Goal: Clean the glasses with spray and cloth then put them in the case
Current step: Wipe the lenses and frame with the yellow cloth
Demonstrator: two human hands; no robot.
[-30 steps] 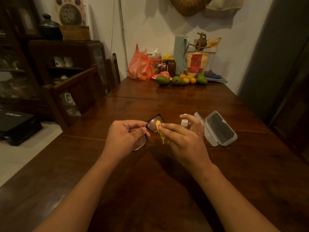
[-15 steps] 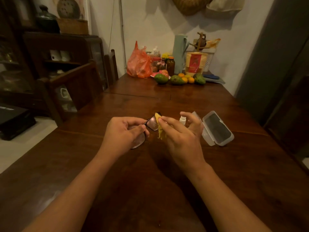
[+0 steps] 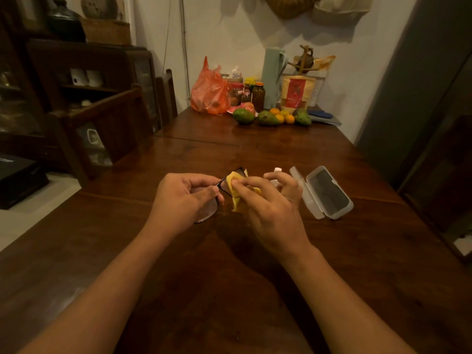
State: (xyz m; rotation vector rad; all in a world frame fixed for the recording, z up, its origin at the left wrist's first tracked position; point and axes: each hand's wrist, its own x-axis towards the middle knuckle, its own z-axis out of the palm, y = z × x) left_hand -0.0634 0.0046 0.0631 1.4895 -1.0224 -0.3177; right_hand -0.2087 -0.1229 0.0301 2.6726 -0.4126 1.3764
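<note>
Dark wood makes up the long table (image 3: pixel 204 154), which runs away to a white wall; at its far end sit an orange bag (image 3: pixel 209 94), jars (image 3: pixel 258 94), a pale flask (image 3: pixel 272 77) and green and orange fruit (image 3: pixel 244 115). On the left stand a chair (image 3: pixel 107 123) and a dark cabinet (image 3: pixel 76 72). Over the middle of the table, the left hand (image 3: pixel 182 198) grips the glasses (image 3: pixel 206 212), its fingers curled round the near side of the black frame and its thumb laid across the front by the near lens. Whether the glasses touch the wood cannot be told. The right hand (image 3: pixel 270 208) pinches a yellow cloth (image 3: pixel 236 182) between thumb and forefinger and presses it onto the far lens, so that most of that lens is covered; a tail of cloth hangs down beside the palm. Its other fingers are loosely bent. The white spray (image 3: pixel 277 170) shows just behind them, only its top and a bit of its body in sight, and it is unclear whether those fingers hold it or it stands on the table. Just right of that hand lies the case (image 3: pixel 328 192), open, clear plastic with a dark lining, its lid flat toward the hand.
</note>
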